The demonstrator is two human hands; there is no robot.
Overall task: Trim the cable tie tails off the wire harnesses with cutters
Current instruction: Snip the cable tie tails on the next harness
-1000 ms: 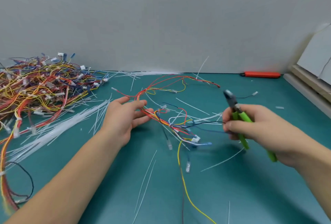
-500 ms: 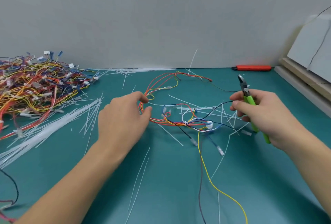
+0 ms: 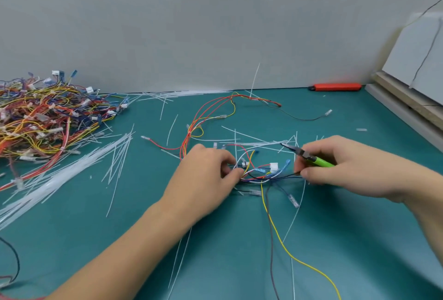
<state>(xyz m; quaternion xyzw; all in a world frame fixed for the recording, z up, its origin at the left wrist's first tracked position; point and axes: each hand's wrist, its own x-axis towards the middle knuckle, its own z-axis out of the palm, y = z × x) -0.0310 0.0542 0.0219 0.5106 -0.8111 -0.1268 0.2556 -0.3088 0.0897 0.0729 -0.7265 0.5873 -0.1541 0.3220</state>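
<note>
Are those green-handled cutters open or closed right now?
Closed, as far as shows: the cutters have their dark tips drawn to one thin point, no gap visible. The right hand grips the green handles, tips pointing left above the wires.

No legible text, labels, nos. or signs on any item in view.

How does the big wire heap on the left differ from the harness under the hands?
The heap is many tangled harnesses lying untouched; the harness is one loose bundle, spread out and pinched by the left hand and right hand. Both have coloured wires and white connectors.
</note>
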